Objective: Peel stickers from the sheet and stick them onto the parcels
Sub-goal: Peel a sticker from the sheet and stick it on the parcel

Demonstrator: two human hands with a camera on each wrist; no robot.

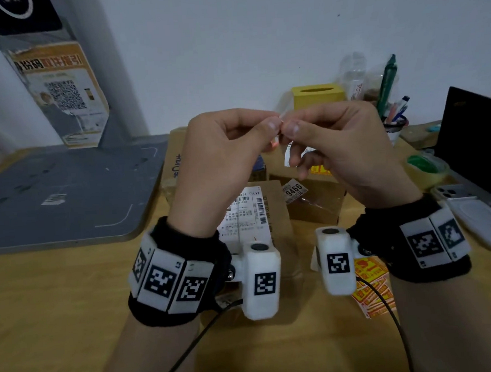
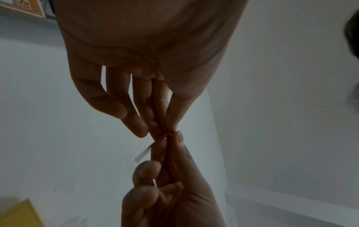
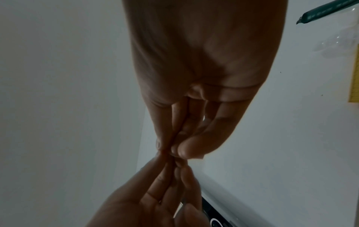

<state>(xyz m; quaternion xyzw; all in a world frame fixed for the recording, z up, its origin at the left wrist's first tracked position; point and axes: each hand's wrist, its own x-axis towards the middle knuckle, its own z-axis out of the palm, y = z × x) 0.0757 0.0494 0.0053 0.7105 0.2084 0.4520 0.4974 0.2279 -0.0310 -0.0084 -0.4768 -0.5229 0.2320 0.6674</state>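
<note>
Both hands are raised above the parcels, fingertips meeting. My left hand [image 1: 273, 126] and right hand [image 1: 291, 127] pinch one small sticker [image 2: 165, 135] between thumbs and forefingers. Its orange edge shows in the left wrist view, and a white strip of backing [image 2: 142, 153] sticks out beside the right fingers. The right wrist view shows only the two pinches touching [image 3: 167, 151]; the sticker is hidden there. A red and yellow sticker sheet [image 1: 371, 290] lies on the table under my right wrist. Below the hands sit a brown parcel with a white shipping label [image 1: 248, 211] and a parcel tagged 9466 [image 1: 314, 201].
A third cardboard box [image 1: 175, 161] stands behind the left hand. A grey mat [image 1: 61, 194] covers the table's left. At right are a yellow tissue box [image 1: 317, 95], a pen cup [image 1: 394, 125], a tape roll [image 1: 427, 166], a phone [image 1: 482, 220] and a dark screen [image 1: 477, 143].
</note>
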